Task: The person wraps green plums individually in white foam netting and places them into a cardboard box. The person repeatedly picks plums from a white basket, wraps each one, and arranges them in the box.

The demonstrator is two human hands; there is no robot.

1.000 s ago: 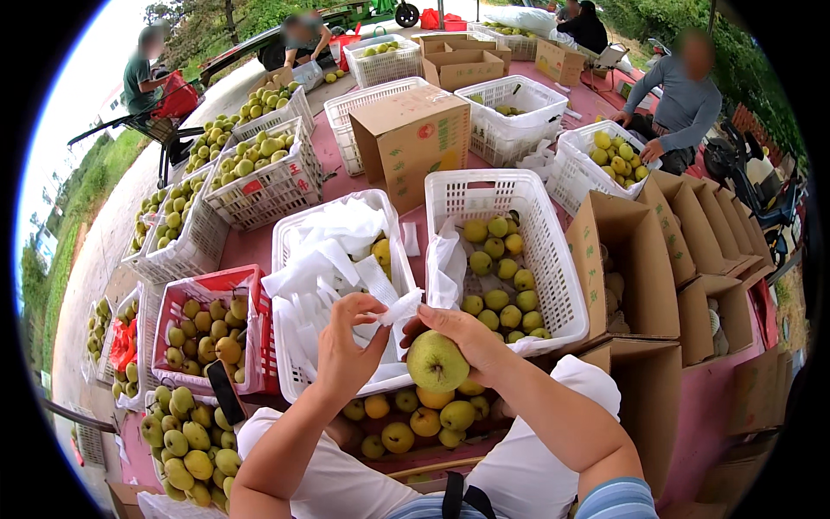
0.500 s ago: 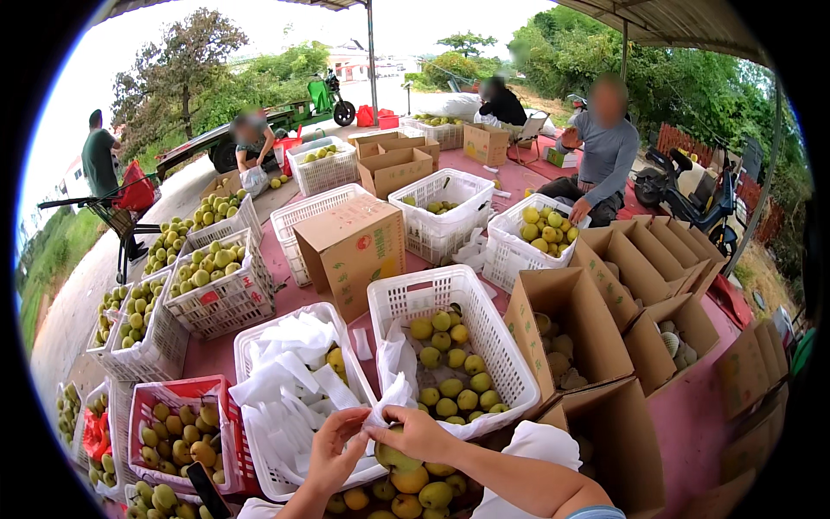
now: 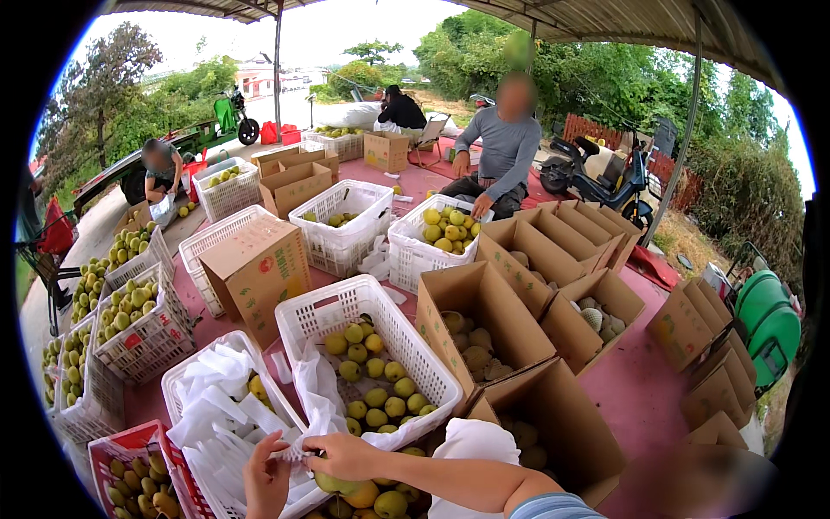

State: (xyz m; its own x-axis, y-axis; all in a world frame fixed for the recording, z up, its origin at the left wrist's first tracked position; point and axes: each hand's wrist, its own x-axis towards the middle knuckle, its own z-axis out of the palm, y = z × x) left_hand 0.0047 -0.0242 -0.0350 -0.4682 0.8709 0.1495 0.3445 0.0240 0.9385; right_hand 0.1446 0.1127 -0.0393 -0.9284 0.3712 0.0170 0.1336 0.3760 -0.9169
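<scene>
Low in the picture, my right hand (image 3: 347,457) is closed over a green pear (image 3: 335,484), which shows below its palm. My left hand (image 3: 266,477) is just beside it, with fingers curled toward a thin white foam sleeve (image 3: 296,451) between the two hands. Below the hands lie more yellow-green pears (image 3: 391,503). At the left, a white crate (image 3: 186,370) is heaped with white foam sleeves (image 3: 226,406). Ahead stands another white crate (image 3: 432,374), lined with white plastic and partly filled with pears.
Open cardboard boxes (image 3: 484,298) with wrapped fruit stand to the right. A closed carton (image 3: 255,277) and further crates are ahead; a red crate (image 3: 177,467) is at lower left. A person in grey (image 3: 501,147) sits beyond a pear crate (image 3: 406,246). A scooter (image 3: 605,173) is parked farther back.
The view has turned to the right, so the scene has shifted left and a green bin shows at the right. My hands stay close together around the pear.
</scene>
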